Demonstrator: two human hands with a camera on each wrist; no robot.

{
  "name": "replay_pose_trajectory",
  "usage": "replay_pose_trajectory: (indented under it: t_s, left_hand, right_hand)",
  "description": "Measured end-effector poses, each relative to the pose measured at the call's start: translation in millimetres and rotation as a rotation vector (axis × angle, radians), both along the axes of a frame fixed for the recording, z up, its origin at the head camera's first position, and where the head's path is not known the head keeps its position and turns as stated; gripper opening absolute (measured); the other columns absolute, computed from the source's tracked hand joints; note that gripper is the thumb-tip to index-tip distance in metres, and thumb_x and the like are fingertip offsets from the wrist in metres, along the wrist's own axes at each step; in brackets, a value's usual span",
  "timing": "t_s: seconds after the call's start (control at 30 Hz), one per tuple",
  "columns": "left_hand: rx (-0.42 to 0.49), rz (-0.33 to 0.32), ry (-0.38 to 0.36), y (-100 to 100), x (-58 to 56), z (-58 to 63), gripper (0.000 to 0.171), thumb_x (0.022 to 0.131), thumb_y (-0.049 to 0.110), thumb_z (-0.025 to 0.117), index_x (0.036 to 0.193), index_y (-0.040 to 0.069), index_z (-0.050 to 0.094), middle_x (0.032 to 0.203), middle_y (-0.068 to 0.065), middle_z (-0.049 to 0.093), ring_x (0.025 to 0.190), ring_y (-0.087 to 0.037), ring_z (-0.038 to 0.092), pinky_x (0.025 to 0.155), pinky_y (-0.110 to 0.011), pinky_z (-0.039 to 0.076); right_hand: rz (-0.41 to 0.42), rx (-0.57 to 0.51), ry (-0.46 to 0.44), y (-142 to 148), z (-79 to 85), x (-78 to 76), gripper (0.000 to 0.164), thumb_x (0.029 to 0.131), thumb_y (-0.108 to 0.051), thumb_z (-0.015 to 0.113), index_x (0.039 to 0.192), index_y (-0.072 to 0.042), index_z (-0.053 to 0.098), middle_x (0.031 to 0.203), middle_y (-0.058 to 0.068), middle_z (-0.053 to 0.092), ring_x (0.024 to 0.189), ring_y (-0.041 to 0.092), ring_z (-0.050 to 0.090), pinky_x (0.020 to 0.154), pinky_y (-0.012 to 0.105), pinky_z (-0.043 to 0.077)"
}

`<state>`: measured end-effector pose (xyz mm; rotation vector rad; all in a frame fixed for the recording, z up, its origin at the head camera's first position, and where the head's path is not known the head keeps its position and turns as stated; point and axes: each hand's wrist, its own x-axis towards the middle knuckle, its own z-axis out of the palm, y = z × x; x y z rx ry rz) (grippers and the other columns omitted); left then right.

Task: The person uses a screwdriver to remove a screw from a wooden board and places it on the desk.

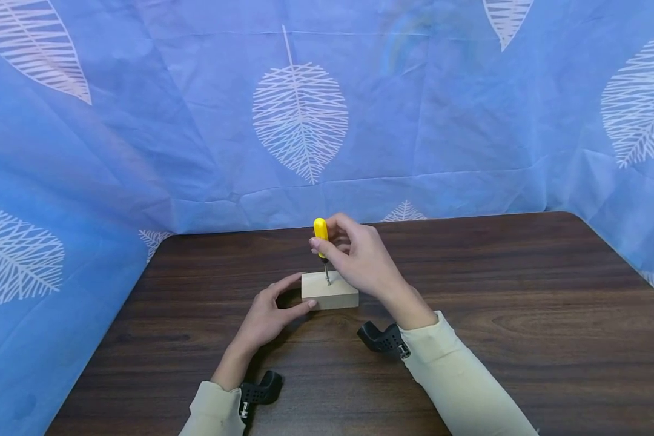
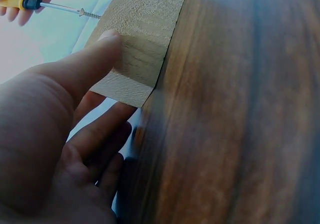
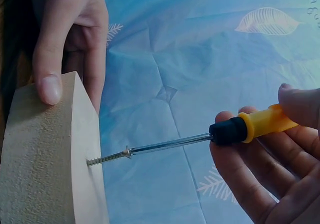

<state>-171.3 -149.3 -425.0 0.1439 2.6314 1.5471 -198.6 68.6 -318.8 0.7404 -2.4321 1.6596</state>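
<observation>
A pale wooden block (image 1: 332, 301) lies on the dark table, with a screw (image 3: 107, 159) standing in its top face, much of the thread still showing. My left hand (image 1: 267, 315) grips the block's left end, thumb on the near side and fingers round the far side. My right hand (image 1: 367, 260) holds a screwdriver (image 1: 320, 230) by its yellow handle, between thumb and fingers. In the right wrist view the steel shaft (image 3: 172, 143) meets the screw head in line with it. The screwdriver stands nearly upright over the block.
The dark wood-grain table (image 1: 496, 315) stretches out on both sides of the block. Behind it hangs a blue cloth (image 1: 207, 121) with white leaf prints. Black wrist mounts (image 1: 381, 337) sit at both cream sleeves.
</observation>
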Motion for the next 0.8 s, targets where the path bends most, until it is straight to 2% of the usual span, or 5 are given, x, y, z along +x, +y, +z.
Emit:
replay_pose_trajectory:
  t_s: [0.13,0.4,0.6,0.8]
  left_hand:
    - [-0.001,-0.001,0.003,-0.7,-0.2,0.1,0.068,0.096,0.035,0.085,0.157,0.022,0.058,0.156,-0.004,0.062,0.154,-0.035,0.047,0.126,-0.069,0.032]
    - [-0.008,-0.003,0.009,0.0,-0.3,-0.2,0.068,0.095,0.036,0.085,0.157,0.022,0.058,0.154,-0.004,0.064,0.153,-0.034,0.048,0.126,-0.068,0.033]
    - [-0.01,-0.006,0.014,0.7,-0.8,-0.3,0.068,0.096,0.037,0.084,0.156,0.022,0.058,0.154,-0.004,0.064,0.153,-0.034,0.048,0.126,-0.069,0.032]
    - [-0.008,-0.002,0.01,-0.2,-0.1,-0.3,0.069,0.096,0.037,0.084,0.157,0.022,0.058,0.155,-0.004,0.063,0.153,-0.035,0.047,0.126,-0.069,0.032]
  right_hand:
    - [0.02,-0.013,0.005,-0.7,1.5,-0.3,0.019,0.106,-0.018,0.072,0.121,-0.006,0.07,0.113,0.007,0.079,0.103,0.021,0.081,0.096,0.035,0.065]
    - [-0.007,0.004,-0.001,-0.7,1.6,0.8,0.019,0.106,-0.026,0.072,0.118,-0.012,0.071,0.107,0.003,0.079,0.098,0.019,0.079,0.09,0.036,0.066]
    - [-0.044,0.046,0.002,0.0,1.3,0.9,0.019,0.103,-0.03,0.077,0.114,-0.015,0.071,0.101,-0.001,0.079,0.094,0.015,0.079,0.083,0.037,0.065]
    - [-0.032,0.05,0.031,0.0,0.8,0.1,0.019,0.103,-0.023,0.077,0.116,-0.01,0.072,0.103,0.002,0.078,0.097,0.015,0.08,0.087,0.037,0.066]
